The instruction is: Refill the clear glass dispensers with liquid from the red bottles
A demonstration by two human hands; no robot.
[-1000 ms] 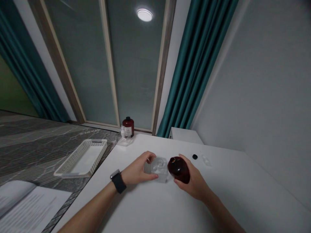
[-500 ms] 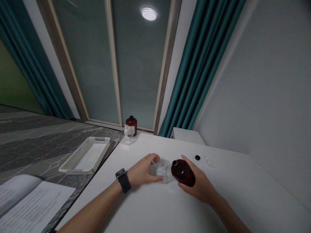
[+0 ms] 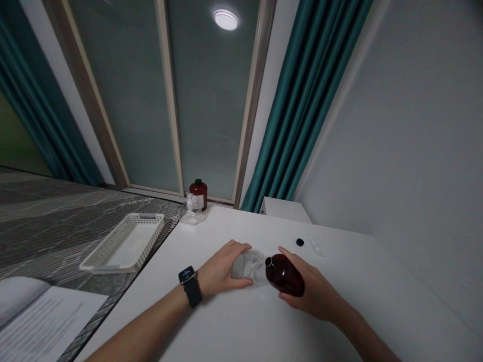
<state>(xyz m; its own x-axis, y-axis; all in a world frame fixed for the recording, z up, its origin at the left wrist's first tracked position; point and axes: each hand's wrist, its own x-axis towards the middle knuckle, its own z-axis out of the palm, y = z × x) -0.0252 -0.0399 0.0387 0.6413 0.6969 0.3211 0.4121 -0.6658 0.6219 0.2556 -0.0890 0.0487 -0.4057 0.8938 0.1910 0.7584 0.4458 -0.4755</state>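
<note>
My left hand [image 3: 228, 271], with a dark watch [image 3: 187, 274] on its wrist, is wrapped round a clear container [image 3: 249, 268] on the white table. Its exact shape is hard to make out. In my right hand [image 3: 313, 286] is a dark reddish-brown bottle [image 3: 285, 275], uncapped and tilted. Its mouth points left, close beside the clear container; I cannot tell whether liquid is flowing. Beyond the right hand lie a small black cap [image 3: 300, 242] and a clear plastic piece [image 3: 317, 247].
At the table's far left corner stand a brown labelled bottle [image 3: 198, 195] with a black cap and a clear pump bottle [image 3: 190, 213]. Left of the table [image 3: 234, 327], a white basket [image 3: 109, 269] and an open book [image 3: 56, 319] lie on a dark patterned surface. A white cabinet [image 3: 286, 209] stands behind.
The brown bottle in my right hand has tipped further over, its mouth lower towards the clear container. The whole view has shifted slightly. Both hands keep their hold.
</note>
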